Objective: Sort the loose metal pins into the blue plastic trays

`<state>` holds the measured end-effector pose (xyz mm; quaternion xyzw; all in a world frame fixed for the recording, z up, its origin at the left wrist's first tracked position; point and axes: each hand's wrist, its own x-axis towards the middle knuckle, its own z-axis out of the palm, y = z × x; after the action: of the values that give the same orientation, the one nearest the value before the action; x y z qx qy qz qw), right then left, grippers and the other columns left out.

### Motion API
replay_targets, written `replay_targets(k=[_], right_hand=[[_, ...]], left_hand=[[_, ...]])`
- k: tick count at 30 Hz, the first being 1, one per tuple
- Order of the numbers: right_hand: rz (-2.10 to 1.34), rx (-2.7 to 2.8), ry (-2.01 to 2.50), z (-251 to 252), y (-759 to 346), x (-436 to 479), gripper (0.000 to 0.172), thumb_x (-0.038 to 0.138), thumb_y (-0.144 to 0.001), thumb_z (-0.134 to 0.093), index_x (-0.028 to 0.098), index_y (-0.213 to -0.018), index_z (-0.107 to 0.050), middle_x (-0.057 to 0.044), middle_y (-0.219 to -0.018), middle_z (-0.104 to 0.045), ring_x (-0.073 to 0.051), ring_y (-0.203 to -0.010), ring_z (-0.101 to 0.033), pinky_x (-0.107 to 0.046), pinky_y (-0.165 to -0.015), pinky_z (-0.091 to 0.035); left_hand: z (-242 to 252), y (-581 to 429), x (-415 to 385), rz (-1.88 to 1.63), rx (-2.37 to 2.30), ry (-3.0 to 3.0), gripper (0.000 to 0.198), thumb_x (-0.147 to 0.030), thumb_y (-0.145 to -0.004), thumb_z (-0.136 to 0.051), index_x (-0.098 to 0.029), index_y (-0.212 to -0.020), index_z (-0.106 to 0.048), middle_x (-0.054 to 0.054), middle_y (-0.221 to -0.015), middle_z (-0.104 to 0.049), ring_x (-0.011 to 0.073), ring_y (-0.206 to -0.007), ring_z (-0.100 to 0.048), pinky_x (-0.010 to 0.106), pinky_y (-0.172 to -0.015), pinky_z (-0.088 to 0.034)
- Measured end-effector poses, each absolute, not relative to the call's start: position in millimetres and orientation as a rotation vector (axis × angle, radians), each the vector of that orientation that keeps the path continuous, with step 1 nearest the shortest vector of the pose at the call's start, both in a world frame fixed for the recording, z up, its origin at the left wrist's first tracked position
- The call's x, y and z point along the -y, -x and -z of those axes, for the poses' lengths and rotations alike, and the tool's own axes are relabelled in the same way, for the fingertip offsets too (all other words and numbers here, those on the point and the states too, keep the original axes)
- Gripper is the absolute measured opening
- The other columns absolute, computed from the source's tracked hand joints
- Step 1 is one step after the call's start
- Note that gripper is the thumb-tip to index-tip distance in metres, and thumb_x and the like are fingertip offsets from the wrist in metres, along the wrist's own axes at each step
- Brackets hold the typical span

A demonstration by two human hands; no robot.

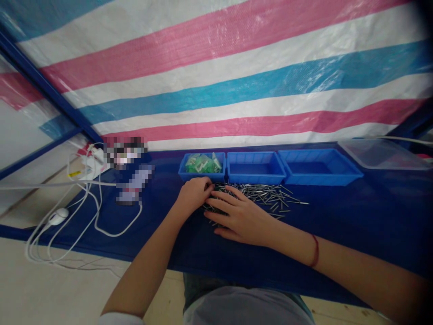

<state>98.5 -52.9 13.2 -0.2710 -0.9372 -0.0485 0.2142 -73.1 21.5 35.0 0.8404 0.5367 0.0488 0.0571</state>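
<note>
In the head view, a person works at a dark blue tabletop (338, 212) with two bare hands. A loose pile of thin, silvery metal pins (267, 193) lies on it, just in front of a row of three open blue plastic bins, some pins straying to the right. The person's right hand (241, 219) rests palm down over the left part of the pile, its fingers apart and reaching leftward; a thin red cord bracelet (316, 251) circles that wrist. The left hand (194, 194) is at the pile's left end, fingers curled inward close to the right fingertips; whether it grips a pin cannot be told.

The left bin (218, 177) holds clear plastic packets with green contents (206, 164). The middle bin (256, 177) and the longer right bin (321, 179) stand beside it. A translucent plastic sheet (379, 153) lies at the far right, white cables (115, 235) loop at the left, and a pink, white and blue striped tarpaulin (216, 95) hangs behind.
</note>
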Motion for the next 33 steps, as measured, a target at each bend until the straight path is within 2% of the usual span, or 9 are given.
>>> replay_targets(k=[8,20,29,33], right_hand=[[0.038,2.533,0.811,-4,-96,52,0.032,0.038,-0.090,-0.050,0.023,-0.115,-0.063,-0.010,-0.121,-0.060,-0.028,-0.121,-0.046,-0.054,-0.105,-0.030],[-0.003,2.492,0.834,-2,-98,54,0.029,0.036,-0.090,-0.051,0.022,-0.111,-0.065,-0.008,-0.125,-0.059,-0.028,-0.128,-0.039,-0.051,-0.104,-0.030],[0.004,2.481,0.803,-4,-99,55,0.024,0.033,-0.089,-0.051,0.022,-0.104,-0.067,-0.006,-0.128,-0.058,-0.026,-0.110,-0.049,-0.047,-0.094,-0.035],[-0.010,2.482,0.776,-2,-101,56,0.022,0.034,-0.088,-0.053,0.023,-0.101,-0.067,-0.005,-0.119,-0.063,-0.024,-0.107,-0.051,-0.047,-0.094,-0.035]], left_hand=[[-37,71,-19,-0.236,-1.529,-2.564,0.027,-0.031,-0.093,-0.041,-0.018,-0.087,-0.063,0.007,-0.085,-0.068,0.0199,-0.077,-0.063,0.028,-0.068,-0.044],[-53,71,-4,-0.408,-1.585,-2.559,0.021,-0.026,-0.095,-0.036,-0.019,-0.089,-0.055,0.006,-0.092,-0.065,0.0193,-0.083,-0.062,0.029,-0.074,-0.044],[-57,70,4,-0.594,-1.542,-2.604,0.022,-0.027,-0.097,-0.033,-0.018,-0.092,-0.052,0.006,-0.091,-0.064,0.0194,-0.084,-0.060,0.030,-0.076,-0.044],[-59,72,4,-0.749,-1.526,-2.617,0.023,-0.029,-0.098,-0.031,-0.018,-0.092,-0.051,0.006,-0.090,-0.061,0.0195,-0.085,-0.059,0.029,-0.077,-0.043]])
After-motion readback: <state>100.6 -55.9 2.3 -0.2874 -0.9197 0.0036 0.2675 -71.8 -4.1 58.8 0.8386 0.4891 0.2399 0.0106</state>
